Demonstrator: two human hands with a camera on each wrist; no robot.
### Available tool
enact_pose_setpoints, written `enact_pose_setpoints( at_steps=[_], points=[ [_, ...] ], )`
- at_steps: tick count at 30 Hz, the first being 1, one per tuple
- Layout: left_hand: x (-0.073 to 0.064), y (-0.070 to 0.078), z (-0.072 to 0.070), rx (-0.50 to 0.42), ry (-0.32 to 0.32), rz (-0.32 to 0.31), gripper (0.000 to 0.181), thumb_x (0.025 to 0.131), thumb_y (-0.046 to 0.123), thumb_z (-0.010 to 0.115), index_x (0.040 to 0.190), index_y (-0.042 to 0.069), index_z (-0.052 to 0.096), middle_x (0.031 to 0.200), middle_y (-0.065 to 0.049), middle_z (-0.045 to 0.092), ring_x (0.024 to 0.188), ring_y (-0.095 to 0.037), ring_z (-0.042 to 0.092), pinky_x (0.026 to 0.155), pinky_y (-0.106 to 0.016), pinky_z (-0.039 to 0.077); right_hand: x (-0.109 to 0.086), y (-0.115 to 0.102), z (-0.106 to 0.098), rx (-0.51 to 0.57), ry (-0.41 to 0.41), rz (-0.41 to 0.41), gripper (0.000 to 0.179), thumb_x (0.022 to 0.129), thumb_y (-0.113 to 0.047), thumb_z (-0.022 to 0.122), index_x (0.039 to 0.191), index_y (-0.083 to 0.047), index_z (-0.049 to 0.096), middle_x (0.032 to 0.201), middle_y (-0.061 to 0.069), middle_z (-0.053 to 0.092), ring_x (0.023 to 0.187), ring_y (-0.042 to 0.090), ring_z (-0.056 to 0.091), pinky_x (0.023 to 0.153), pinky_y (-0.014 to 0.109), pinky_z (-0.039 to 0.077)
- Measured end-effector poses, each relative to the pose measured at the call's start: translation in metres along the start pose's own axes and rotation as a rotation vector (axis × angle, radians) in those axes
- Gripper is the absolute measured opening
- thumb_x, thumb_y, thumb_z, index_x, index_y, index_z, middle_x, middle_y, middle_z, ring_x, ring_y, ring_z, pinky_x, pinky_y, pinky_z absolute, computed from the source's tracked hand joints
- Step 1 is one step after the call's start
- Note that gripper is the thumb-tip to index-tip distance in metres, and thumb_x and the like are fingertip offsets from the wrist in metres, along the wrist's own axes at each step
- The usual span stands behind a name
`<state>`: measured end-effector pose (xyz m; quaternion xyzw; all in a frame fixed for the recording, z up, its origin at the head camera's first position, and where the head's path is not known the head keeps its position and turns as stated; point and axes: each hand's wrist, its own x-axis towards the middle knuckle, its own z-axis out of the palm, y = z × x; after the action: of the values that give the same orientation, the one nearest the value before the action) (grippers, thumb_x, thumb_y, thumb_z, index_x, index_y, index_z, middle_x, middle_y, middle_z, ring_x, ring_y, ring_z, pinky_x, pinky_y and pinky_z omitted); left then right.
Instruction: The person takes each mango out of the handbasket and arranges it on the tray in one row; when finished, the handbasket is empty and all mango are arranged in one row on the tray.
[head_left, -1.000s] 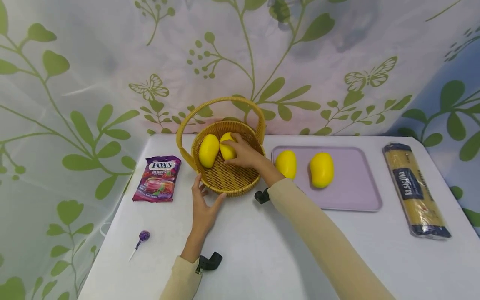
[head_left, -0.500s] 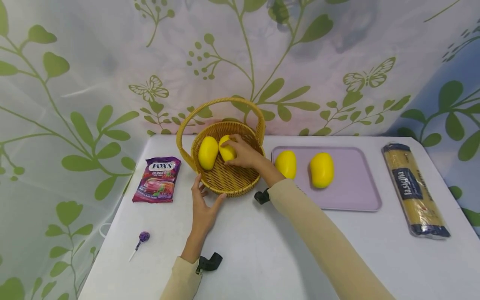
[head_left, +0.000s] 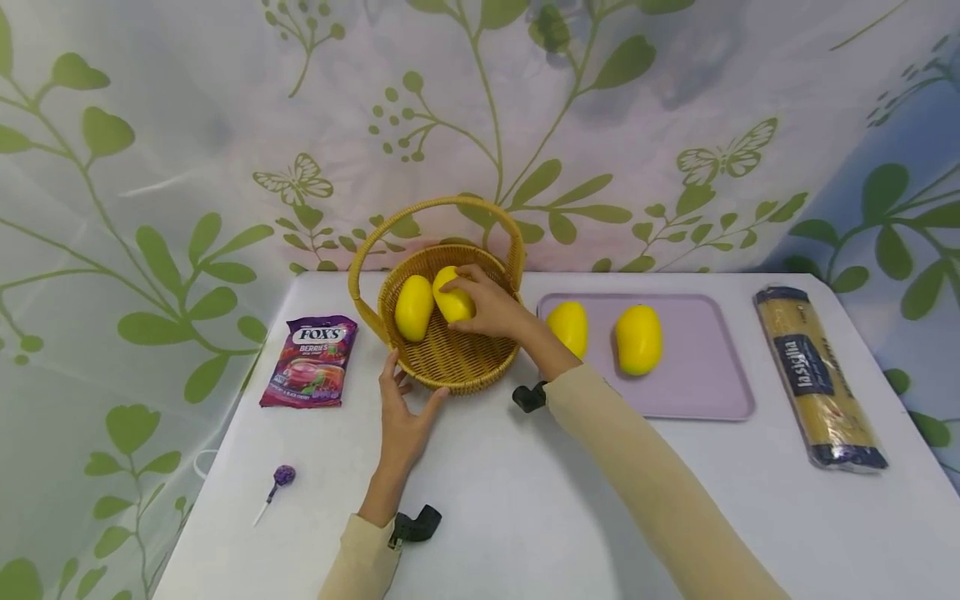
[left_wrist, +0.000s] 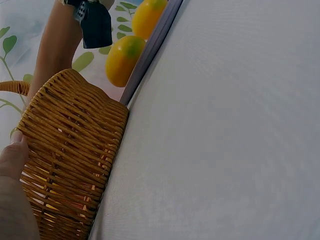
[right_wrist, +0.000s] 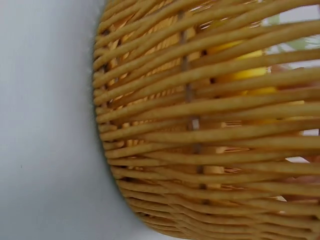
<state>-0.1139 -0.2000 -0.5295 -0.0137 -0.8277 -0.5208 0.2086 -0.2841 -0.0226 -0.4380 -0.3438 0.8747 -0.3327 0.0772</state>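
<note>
Mango [head_left: 452, 300] in the grasp: held it inside the wicker basket [head_left: 457, 385] with the fingers and thumb of the right hand [head_left: 487, 308] curled around it. Kept a second mango [head_left: 414, 308] just beside it, to the left. Touched the outside of the basket with the left hand [head_left: 405, 429], unclenched, thumb spread wide of the forefinger. Saw in the left wrist view, but not from the head, the outer weave in full height and a green blush on two tray mangoes [left_wrist: 124, 60]. Got only close weave from the right wrist, with yellow in the gaps; could not tell the grasp there. Found the rest from the head: to the right, the lilac tray [head_left: 697, 358] under those two; beyond it, a pasta packet [head_left: 817, 375]; to the left, a Fox's candy bag [head_left: 311, 362] and, nearer, a purple lollipop [head_left: 283, 476], all on the white table [head_left: 510, 500].
</note>
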Motion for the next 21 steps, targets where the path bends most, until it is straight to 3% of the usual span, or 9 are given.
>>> enact_pose_setpoints(
  at_steps=[21],
  points=[
    [-0.002,0.001,0.0,0.012,-0.006,-0.01,0.094,0.086,0.022,0.076,0.156,0.014,0.015,0.16,-0.007,0.022,0.133,-0.034,0.042,0.103,-0.048,0.04,-0.049,-0.009,-0.021,-0.007,0.168,-0.149,0.054,0.082,-0.028,0.08,0.131,-0.017,0.06,0.153,0.015,0.032,0.138,0.033,0.04,0.108,0.046,0.043]
  ],
)
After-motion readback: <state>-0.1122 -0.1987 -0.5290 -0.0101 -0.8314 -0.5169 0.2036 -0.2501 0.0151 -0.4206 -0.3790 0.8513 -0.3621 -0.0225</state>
